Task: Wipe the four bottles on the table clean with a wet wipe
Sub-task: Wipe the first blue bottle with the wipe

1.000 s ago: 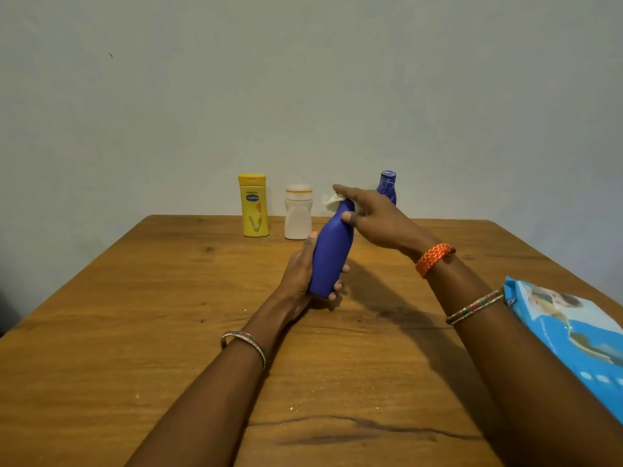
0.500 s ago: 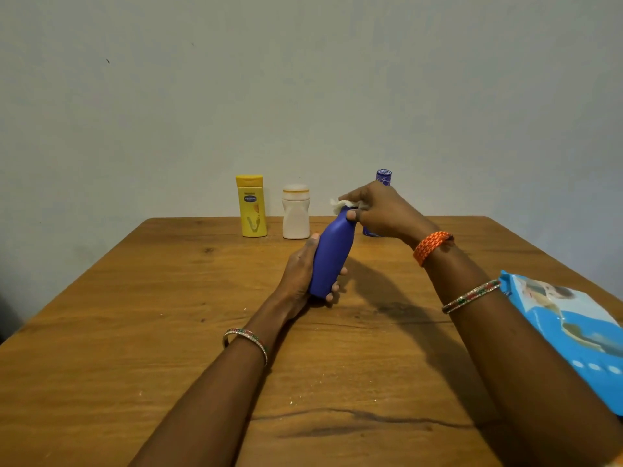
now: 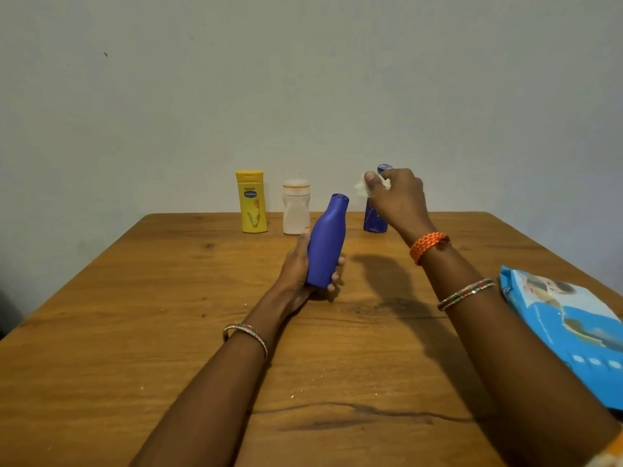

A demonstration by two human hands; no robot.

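We see the left hand [image 3: 298, 264] clamped round the blue bottle [image 3: 326, 242], held above mid-worktop [image 3: 135, 298], long axis leaning toward the far right corner. The right hand [image 3: 399, 200] pinches the wet wipe [image 3: 360, 187] just beyond the neck, nearer it.

On the brown wooden table [image 3: 135, 332], three bottles stand along the far edge: yellow plastic bottle [image 3: 251, 202] leftmost, white plastic bottle [image 3: 296, 207] beside it, dark blue bottle [image 3: 374, 220] farther right. Nearer, centre, is the tilted blue plastic bottle [image 3: 326, 242]. A blue wet-wipe pack [image 3: 573, 335] lies at the right edge.
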